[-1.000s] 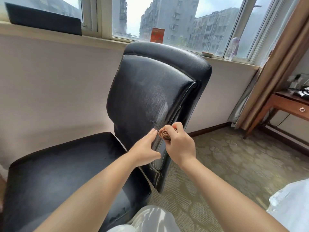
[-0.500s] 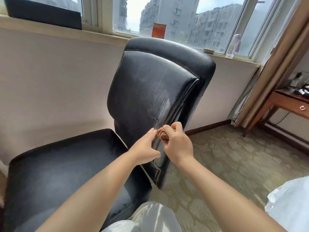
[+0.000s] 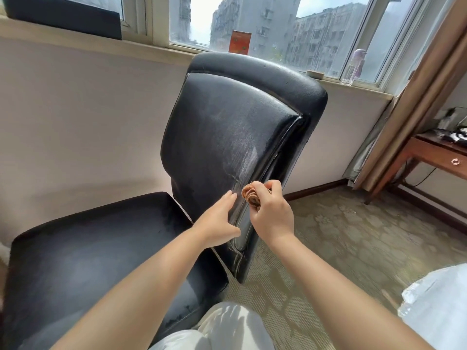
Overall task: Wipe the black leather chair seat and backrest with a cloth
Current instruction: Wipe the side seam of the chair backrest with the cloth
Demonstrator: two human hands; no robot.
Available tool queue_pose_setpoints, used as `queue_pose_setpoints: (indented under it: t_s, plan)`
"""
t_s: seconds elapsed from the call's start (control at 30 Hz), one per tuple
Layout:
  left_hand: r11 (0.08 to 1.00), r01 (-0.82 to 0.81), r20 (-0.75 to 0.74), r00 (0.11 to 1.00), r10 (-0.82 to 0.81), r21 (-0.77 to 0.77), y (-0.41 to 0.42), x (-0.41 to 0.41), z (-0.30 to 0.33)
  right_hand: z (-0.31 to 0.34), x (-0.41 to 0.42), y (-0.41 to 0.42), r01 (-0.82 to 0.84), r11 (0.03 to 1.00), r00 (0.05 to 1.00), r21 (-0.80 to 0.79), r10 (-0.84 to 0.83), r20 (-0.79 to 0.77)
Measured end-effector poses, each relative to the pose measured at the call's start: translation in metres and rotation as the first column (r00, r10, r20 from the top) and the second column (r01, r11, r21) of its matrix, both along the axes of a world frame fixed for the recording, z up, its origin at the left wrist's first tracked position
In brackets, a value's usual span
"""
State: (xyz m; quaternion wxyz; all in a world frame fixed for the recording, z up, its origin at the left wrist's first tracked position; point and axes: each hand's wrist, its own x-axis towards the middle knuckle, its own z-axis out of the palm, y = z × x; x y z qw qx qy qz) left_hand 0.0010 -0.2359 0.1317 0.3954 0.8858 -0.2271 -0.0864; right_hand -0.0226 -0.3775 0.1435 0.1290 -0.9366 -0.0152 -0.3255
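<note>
— Two hands, one chair: where does everything sit?

— Biggest first. Beyond both hands runs the pale wall (image 3: 75,117), with the window (image 3: 278,26) above it. The chair's seat (image 3: 96,248) spreads out to the left of the left hand and below its forearm, dark and dull. The backrest (image 3: 227,127) rises straight above the two hands, black leather with a pale streaky sheen down its near edge. The carpet (image 3: 353,243) lies to the right of the right hand and under that arm.

— And further right?

— A brown curtain (image 3: 417,102) hangs well off to the right of the right hand, and beside it stands a wooden bench (image 3: 429,152) with a ring pull on its drawer.

— What are the hands doing?

— The left hand (image 3: 218,221) lies spread and flat against the lower part of the backrest, fingers pointing up, thumb out to the right. The right hand (image 3: 271,213) is just beside it, at the backrest's side edge, fingers curled shut and pinching a bunched brown cloth (image 3: 250,194).

— Where exactly is that cloth?

— It pokes out from the top left of the right hand, right at the backrest's edge, close to the left fingertips; I cannot tell whether it presses on the leather.

— Anything small?

— On the sill far above the hands stand a red card (image 3: 239,41) and a clear bottle (image 3: 355,66).
</note>
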Motion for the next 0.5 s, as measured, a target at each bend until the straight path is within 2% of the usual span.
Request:
queue_pose_setpoints:
  t_s: [0.13,0.23,0.33,0.5]
  plan:
    - [1.0,0.013,-0.011,1.0,-0.013,0.028,0.004,-0.001,-0.001,-0.009,-0.008,0.004,-0.033,0.999,0.996,-0.041,0.03,-0.08]
    - [0.998,0.017,0.016,1.0,-0.018,0.057,0.004,-0.004,0.003,0.0,-0.008,-0.004,-0.077,0.997,0.995,-0.031,0.079,0.065]
    - [0.996,0.011,0.073,0.997,-0.017,0.087,0.001,-0.002,0.006,0.022,0.001,-0.014,-0.049,0.999,0.974,0.013,0.045,0.22]
    - [0.97,-0.04,0.177,0.984,-0.003,0.24,-0.004,0.002,0.003,0.025,0.011,-0.02,-0.008,0.995,0.972,-0.103,0.032,0.231]
